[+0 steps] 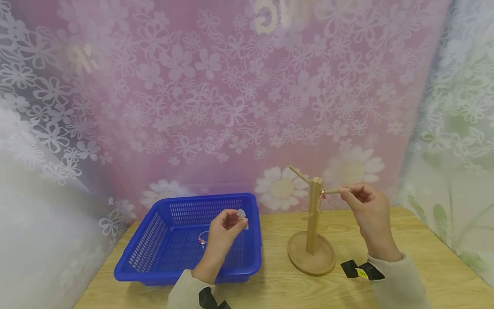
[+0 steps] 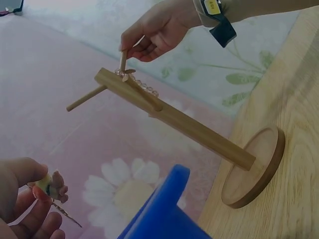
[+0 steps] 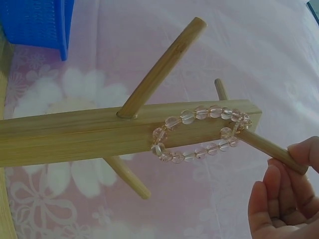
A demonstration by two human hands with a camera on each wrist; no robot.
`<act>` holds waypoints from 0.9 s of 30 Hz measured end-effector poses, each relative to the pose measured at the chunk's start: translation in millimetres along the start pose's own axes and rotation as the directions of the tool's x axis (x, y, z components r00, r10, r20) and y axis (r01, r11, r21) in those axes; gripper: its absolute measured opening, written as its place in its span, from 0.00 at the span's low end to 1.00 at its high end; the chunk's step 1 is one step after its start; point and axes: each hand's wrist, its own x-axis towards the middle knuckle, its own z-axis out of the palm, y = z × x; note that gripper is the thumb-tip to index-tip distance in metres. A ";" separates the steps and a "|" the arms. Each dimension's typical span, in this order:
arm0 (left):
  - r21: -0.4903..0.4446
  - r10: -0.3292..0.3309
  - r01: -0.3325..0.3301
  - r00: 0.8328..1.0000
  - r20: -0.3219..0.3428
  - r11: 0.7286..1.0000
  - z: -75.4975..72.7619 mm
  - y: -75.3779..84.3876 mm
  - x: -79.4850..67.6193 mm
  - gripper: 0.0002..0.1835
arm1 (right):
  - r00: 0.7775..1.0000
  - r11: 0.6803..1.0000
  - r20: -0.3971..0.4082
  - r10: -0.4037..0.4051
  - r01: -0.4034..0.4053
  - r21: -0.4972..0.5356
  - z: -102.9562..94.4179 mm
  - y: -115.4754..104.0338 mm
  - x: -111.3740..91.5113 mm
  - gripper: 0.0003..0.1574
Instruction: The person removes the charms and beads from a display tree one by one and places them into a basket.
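With left hand [image 1: 224, 234], pinching small pale trinket [image 2: 56, 184] above blue plastic basket [image 1: 150, 276], near its right edge; with right hand [image 1: 371, 210], gripping round wooden peg [image 3: 269, 149] by its tip, outward from looped pink beaded bracelet [image 3: 200, 112].

Pale letters [image 1: 266, 30] near pink sheet's [image 1: 247, 94] top edge, too blurry; yellow tag [image 2: 213, 7] on black wrist strap [image 2: 223, 33], print too tiny

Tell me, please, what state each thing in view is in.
Left hand: pinching a small trinket.
Right hand: pinching a peg's outer end.
Clear-beaded bracelet: hanging on that peg, beside the post.
Wooden stand: upright on the table.
Blue basket: right side up, open-topped.
Second bracelet: lying inside the basket, partly hidden behind the left hand.
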 end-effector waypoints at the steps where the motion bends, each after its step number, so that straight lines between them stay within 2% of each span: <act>1: 0.005 0.006 -0.006 1.000 0.004 1.000 -2.2 -1.1 0.3 0.14 | 1.000 1.000 -0.014 0.000 0.000 -0.015 0.2 0.0 -0.5 0.11; 4: 0.033 -0.006 0.006 1.000 0.000 0.999 -7.9 -2.8 1.5 0.15 | 0.998 0.999 -0.053 -0.017 0.014 -0.046 2.0 0.1 -1.9 0.09; 7: 0.067 -0.080 0.081 0.997 -0.019 0.995 -12.9 -2.5 2.7 0.15 | 0.996 0.996 -0.083 -0.043 0.037 -0.078 4.5 0.2 -4.2 0.08; 10: 0.075 -0.117 0.119 0.993 -0.028 0.990 -17.2 -4.0 4.6 0.15 | 0.992 0.992 -0.110 -0.065 0.052 -0.111 6.7 0.1 -7.0 0.06; 19: 0.131 -0.139 0.144 0.989 -0.050 0.981 -30.6 -6.3 10.3 0.14 | 0.983 0.985 -0.144 -0.111 0.090 -0.144 10.0 0.2 -11.7 0.05; 23: 0.145 -0.159 0.165 0.986 -0.051 0.976 -37.6 -9.7 13.5 0.13 | 0.989 0.985 -0.086 -0.124 0.113 -0.127 8.0 3.0 -9.7 0.04; 27: 0.144 -0.168 0.172 0.985 -0.045 0.974 -42.8 -9.5 16.4 0.13 | 0.989 0.981 0.026 -0.146 0.148 -0.128 0.8 7.9 -4.8 0.07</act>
